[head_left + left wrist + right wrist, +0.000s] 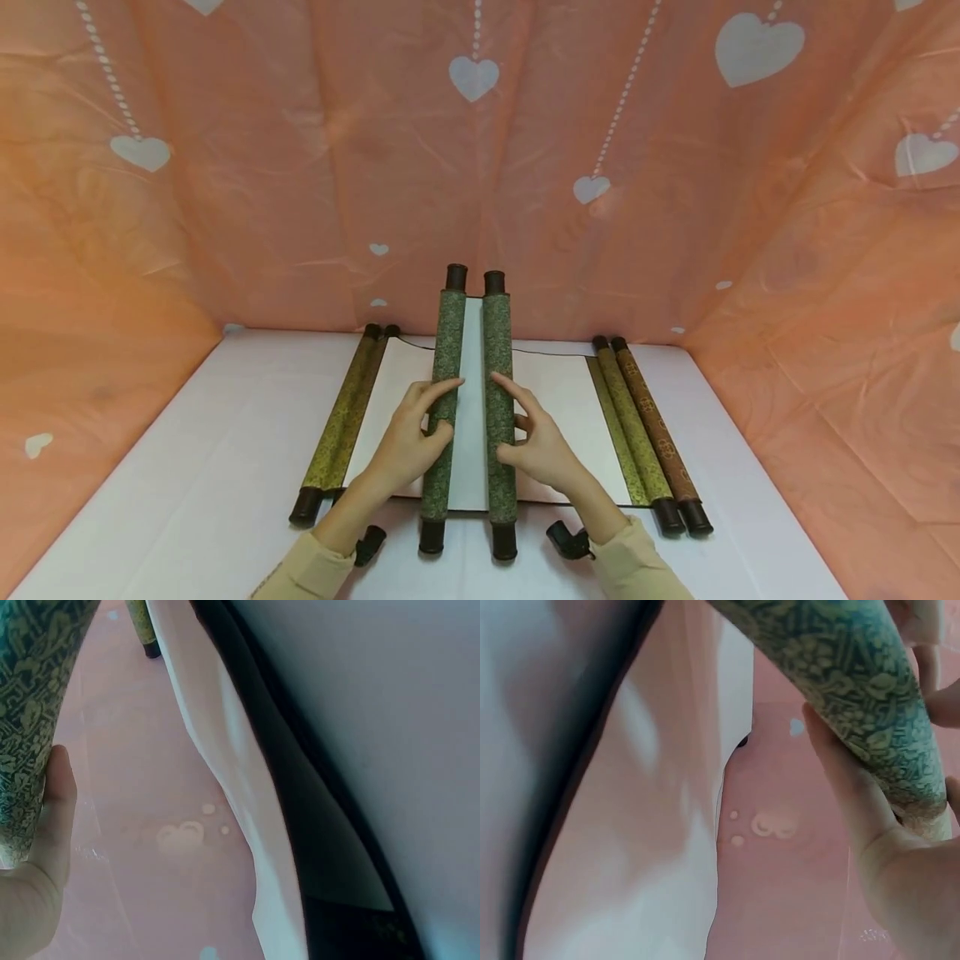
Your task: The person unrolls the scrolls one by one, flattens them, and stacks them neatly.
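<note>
A scroll with green patterned brocade and dark end knobs stands partly unrolled, a narrow white strip (468, 400) showing between its two rolls. My left hand (408, 437) grips the left green roll (450, 333), thumb on the near side and forefinger across the top. The right green roll (497, 342) is held by my right hand (543, 446) in much the same way. In the left wrist view the brocade roll (30, 697) lies against my thumb. My fingers curl round the patterned roll (862, 690) in the right wrist view.
Beneath the green scroll a yellow-brocade scroll lies spread, its white sheet (558, 408) between a left roll (337, 425) and a right roll (637, 433). A brown patterned roll (660, 425) lies beside it on the white table (187, 467). A pink heart-printed cloth (405, 167) hangs behind.
</note>
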The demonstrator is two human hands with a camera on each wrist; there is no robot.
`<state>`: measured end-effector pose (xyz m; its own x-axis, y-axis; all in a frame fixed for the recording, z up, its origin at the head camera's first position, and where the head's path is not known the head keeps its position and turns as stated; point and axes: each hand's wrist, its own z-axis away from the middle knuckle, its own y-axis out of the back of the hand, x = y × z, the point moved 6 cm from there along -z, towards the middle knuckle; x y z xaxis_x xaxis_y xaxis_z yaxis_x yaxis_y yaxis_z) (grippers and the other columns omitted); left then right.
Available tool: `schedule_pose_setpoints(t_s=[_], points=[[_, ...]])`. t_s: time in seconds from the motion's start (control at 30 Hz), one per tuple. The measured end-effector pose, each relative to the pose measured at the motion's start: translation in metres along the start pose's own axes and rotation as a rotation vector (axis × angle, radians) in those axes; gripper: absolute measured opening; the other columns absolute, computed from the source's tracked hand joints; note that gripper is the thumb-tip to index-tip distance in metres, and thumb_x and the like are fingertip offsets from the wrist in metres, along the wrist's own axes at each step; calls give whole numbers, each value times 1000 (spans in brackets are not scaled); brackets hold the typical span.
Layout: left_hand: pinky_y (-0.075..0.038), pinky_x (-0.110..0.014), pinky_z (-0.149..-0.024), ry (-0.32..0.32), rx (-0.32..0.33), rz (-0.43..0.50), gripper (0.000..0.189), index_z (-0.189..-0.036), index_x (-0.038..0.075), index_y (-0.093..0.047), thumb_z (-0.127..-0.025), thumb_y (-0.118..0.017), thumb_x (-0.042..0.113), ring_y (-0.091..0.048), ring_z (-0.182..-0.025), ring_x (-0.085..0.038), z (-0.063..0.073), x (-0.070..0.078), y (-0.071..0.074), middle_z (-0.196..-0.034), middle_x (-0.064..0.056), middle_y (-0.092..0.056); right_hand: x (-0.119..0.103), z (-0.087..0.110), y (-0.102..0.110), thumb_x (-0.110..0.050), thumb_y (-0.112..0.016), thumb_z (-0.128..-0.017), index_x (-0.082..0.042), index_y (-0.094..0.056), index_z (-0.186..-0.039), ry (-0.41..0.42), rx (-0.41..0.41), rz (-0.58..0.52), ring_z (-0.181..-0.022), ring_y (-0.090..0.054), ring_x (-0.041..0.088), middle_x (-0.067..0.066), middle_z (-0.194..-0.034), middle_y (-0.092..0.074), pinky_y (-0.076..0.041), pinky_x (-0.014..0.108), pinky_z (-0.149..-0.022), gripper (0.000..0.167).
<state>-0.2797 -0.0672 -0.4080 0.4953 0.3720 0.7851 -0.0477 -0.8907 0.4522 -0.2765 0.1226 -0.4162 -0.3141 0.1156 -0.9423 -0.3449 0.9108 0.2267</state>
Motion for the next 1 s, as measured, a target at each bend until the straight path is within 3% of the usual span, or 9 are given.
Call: schedule_pose_setpoints(t_s=[0.1,0.2,0.33,0.43,0.63,0.73,0.9,1.0], points=[[-45,-32,-57,-3,0,-7,58,-147,17,-59,-93,-59,-2,-54,-108,-33,-1,0,2,-143,-18,-49,2,0,2,16,-61,-82,-34,-35,-162,-23,9,-25,-113,-56,43,7,-170,-18,-47,27,-58,97],[-52,-38,-69,-27,10,-47,53,-145,17,-61,-95,-68,2,-57,-116,-32,-1,1,3,-141,-16,-52,4,-1,3,8,-73,-86,-30,-39,-161,-41,46,-20,-110,-62,36,9,-168,-23,-55,31,-69,91],[-52,-38,-79,-43,21,-104,58,-143,19,-62,-90,-83,11,-58,-112,-26,-3,1,4,-137,-11,-57,5,-2,5,-3,-85,-85,-25,-43,-159,-42,114,44,-108,-60,28,12,-159,-37,-55,36,-81,88],[-49,-32,-70,-28,27,-110,60,-142,19,-62,-87,-85,11,-55,-106,-23,-4,0,7,-136,-8,-60,5,-1,8,-4,-87,-84,-24,-45,-158,-35,145,78,-106,-56,26,11,-155,-43,-51,40,-86,87],[-52,-38,-80,-16,20,-90,58,-143,16,-60,-90,-81,6,-55,-127,-32,-2,1,13,-145,-12,-55,3,1,13,0,-83,-86,-21,-40,-161,6,117,62,-113,-53,29,13,-162,-38,-49,40,-94,89],[-53,-39,-81,-5,6,-72,59,-147,16,-57,-92,-78,5,-53,-129,-37,-2,-1,16,-151,-18,-46,1,2,15,1,-81,-87,-21,-37,-162,25,96,61,-116,-54,29,15,-162,-36,-50,35,-92,90],[-53,-34,-71,20,-7,-25,60,-150,19,-55,-95,-71,3,-50,-131,-44,-2,-5,20,-158,-24,-34,1,2,20,8,-73,-86,-26,-38,-162,27,72,25,-104,-58,24,13,-157,-38,-51,29,-76,91],[-50,-36,-72,15,-6,-31,59,-150,21,-56,-95,-68,2,-48,-134,-46,-3,-7,23,-159,-23,-34,1,1,22,14,-66,-84,-28,-39,-162,27,58,5,-99,-55,26,12,-158,-36,-47,28,-68,93]])
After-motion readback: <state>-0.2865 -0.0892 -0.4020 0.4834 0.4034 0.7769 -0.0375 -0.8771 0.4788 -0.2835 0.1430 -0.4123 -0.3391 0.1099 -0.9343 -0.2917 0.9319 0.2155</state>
